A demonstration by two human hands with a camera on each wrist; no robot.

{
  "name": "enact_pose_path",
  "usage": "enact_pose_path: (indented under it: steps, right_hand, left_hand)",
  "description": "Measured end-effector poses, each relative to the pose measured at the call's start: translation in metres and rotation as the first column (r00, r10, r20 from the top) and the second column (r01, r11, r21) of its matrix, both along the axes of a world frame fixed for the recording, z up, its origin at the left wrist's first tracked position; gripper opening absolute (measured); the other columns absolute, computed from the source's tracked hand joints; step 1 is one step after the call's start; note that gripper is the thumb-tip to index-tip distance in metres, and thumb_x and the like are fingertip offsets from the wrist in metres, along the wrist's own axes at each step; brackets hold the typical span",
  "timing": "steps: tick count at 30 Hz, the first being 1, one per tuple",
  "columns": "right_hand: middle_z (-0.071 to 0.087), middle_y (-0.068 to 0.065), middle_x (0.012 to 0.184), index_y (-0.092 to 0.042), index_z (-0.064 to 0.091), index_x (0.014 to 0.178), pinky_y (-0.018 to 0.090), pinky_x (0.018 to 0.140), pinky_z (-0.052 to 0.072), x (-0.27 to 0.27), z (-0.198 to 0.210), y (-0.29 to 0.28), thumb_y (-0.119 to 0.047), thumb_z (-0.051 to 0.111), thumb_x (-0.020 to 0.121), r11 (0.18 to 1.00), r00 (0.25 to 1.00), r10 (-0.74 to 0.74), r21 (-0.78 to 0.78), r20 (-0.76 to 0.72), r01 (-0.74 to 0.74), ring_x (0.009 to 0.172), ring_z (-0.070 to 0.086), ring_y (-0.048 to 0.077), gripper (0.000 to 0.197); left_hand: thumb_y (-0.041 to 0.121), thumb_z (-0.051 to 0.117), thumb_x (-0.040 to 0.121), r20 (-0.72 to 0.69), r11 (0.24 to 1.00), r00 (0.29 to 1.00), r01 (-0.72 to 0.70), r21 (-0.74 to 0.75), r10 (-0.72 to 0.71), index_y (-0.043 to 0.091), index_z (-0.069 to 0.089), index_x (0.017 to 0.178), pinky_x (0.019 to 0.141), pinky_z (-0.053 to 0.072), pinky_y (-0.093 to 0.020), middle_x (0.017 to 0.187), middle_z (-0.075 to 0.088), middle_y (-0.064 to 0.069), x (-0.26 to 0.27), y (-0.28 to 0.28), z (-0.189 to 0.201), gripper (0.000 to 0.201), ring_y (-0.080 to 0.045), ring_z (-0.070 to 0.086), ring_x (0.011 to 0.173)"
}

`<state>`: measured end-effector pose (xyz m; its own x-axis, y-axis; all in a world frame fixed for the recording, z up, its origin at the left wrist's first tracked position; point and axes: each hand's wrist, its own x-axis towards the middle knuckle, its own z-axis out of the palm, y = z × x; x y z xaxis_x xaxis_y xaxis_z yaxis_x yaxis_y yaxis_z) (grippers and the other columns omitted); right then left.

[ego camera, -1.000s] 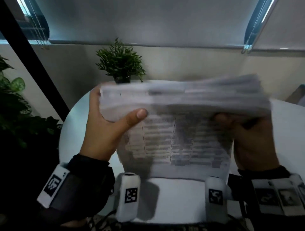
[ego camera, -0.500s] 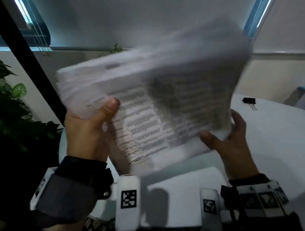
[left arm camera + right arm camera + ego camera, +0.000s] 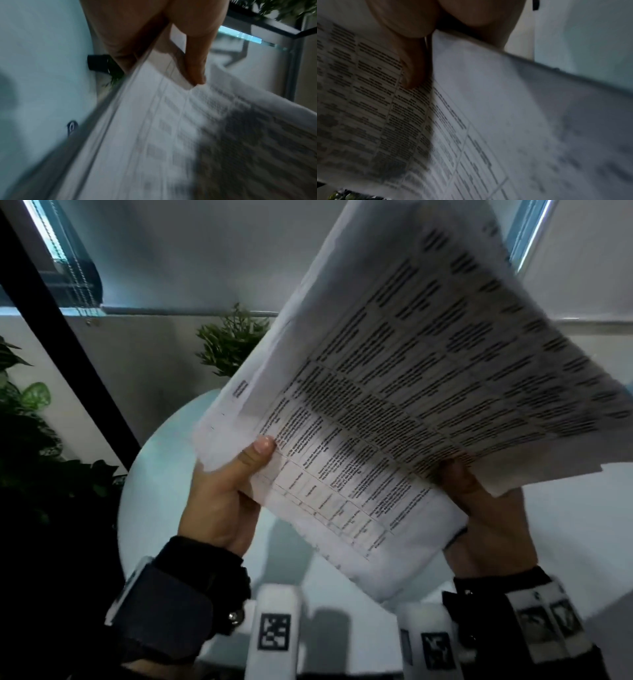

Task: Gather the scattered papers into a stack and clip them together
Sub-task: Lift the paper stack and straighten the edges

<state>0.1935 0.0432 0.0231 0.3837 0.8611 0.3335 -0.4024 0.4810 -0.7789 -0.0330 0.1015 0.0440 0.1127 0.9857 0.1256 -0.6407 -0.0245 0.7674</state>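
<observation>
We have the stack of papers (image 3: 394, 419) up in the air above the round white table (image 3: 154, 508), tilted steeply, printed tables facing us; edges not flush, sheets fan out at the lower left corner and along the right side; left hand (image 3: 222, 494) grips the lower left corner, thumb pressed on the top sheet, fingers behind; right hand (image 3: 479, 508) is under the lower right edge, thumb pinching sheets per the right wrist view, though blur there makes the exact hold hard to read. Step in hand looks like squaring the stack; we should loosen both grips slightly, stand one long edge on the table and tap, then turn and tap the short edge, so the sheets settle before clipping. Around: small potted plant (image 3: 233, 344) at the table's far edge, behind the paper; big leafy plant (image 3: 27, 419) left; window blinds (image 3: 72, 261) above. No clip visible in the head view, the raised stack blocks the right side of the table.
</observation>
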Motion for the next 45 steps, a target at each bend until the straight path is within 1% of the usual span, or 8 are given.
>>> enact_pose_path:
  steps: [4,9,13,18,26,33,41,45]
  right_hand:
    - [0.062,0.009,0.126,-0.009,0.055,0.128,0.036,0.091,0.053,0.022,0.013,-0.006,-0.043,0.089,0.050,0.997,0.983,-0.067,-0.035,0.173,0.074,0.115,0.060,0.026,0.092]
    - [0.074,-0.007,0.096,-0.001,0.065,0.102,0.023,0.078,0.053,0.009,0.025,-0.013,-0.012,0.078,0.057,0.987,0.885,-0.139,-0.014,0.445,0.162,0.092,0.070,0.013,0.048]
    - [0.069,-0.030,0.083,-0.008,0.062,0.107,0.008,0.072,0.050,-0.002,0.027,-0.011,-0.008,0.080,0.053,0.951,0.845,-0.265,-0.017,0.464,0.307,0.082,0.066,-0.009,0.056]
    - [0.053,-0.054,0.087,-0.044,0.045,0.108,-0.006,0.074,0.037,-0.028,0.024,-0.008,-0.016,0.075,0.078,0.926,0.719,-0.328,0.058,0.613,0.372,0.088,0.051,-0.030,0.050]
    - [0.062,-0.017,0.084,-0.032,0.049,0.082,0.034,0.072,0.051,0.011,0.012,-0.007,-0.061,0.072,0.049,0.850,0.632,-0.174,-0.209,0.755,0.484,0.083,0.060,0.001,0.049]
    - [0.074,-0.012,0.095,-0.028,0.072,0.098,0.019,0.072,0.055,0.019,-0.006,0.001,-0.057,0.089,0.032,0.991,0.920,0.030,-0.134,0.391,0.025,0.091,0.069,0.006,0.074]
    - [0.075,-0.008,0.091,-0.034,0.075,0.087,0.026,0.072,0.057,0.017,0.002,0.000,-0.044,0.093,0.027,0.992,0.929,0.124,-0.064,0.348,-0.108,0.089,0.070,0.011,0.063]
    - [0.075,-0.013,0.087,-0.032,0.077,0.085,0.020,0.070,0.056,0.012,0.006,-0.001,-0.020,0.089,0.036,0.998,0.921,-0.056,0.052,0.385,0.039,0.085,0.071,0.007,0.052]
  left_hand:
    - [0.030,0.095,0.035,-0.339,0.980,0.939,0.015,0.200,0.055,0.026,0.065,0.102,0.062,0.057,-0.023,0.078,0.076,0.000,-0.032,0.009,0.014,0.073,-0.013,0.071,0.067]
    - [-0.003,0.078,0.060,-0.561,0.977,0.827,0.087,0.196,0.039,0.010,0.064,0.079,0.050,0.045,-0.007,0.056,0.069,0.012,0.001,-0.010,0.009,0.027,0.002,0.063,0.050]
    - [0.006,0.077,0.061,-0.410,0.975,0.891,-0.132,0.177,0.195,0.012,0.069,0.088,0.062,0.055,-0.021,0.082,0.077,0.003,0.008,-0.010,0.004,0.028,-0.013,0.074,0.076]
    - [0.008,0.074,0.077,-0.431,0.939,0.844,-0.223,0.261,0.320,0.013,0.070,0.100,0.064,0.053,-0.012,0.088,0.075,0.016,0.034,-0.034,0.001,0.024,0.001,0.070,0.080]
    - [0.014,0.079,0.067,-0.480,0.955,0.851,-0.083,0.283,0.216,0.012,0.061,0.116,0.071,0.057,-0.022,0.103,0.074,0.004,0.000,-0.005,0.005,0.051,-0.012,0.071,0.093]
    - [0.056,0.086,0.048,-0.446,0.956,0.894,0.094,0.279,0.043,0.021,0.062,0.108,0.076,0.056,-0.025,0.102,0.074,0.004,-0.002,-0.001,0.002,0.074,-0.015,0.070,0.099]
    - [0.051,0.088,0.048,-0.367,0.933,0.928,0.073,0.351,0.066,0.006,0.046,0.127,0.080,0.055,-0.025,0.109,0.072,0.004,0.011,-0.010,0.005,0.099,-0.014,0.068,0.105]
    - [0.028,0.081,0.062,-0.371,0.911,0.904,-0.047,0.411,0.214,0.007,0.059,0.117,0.077,0.057,-0.031,0.103,0.074,0.001,0.010,-0.015,0.005,0.063,-0.019,0.071,0.098]
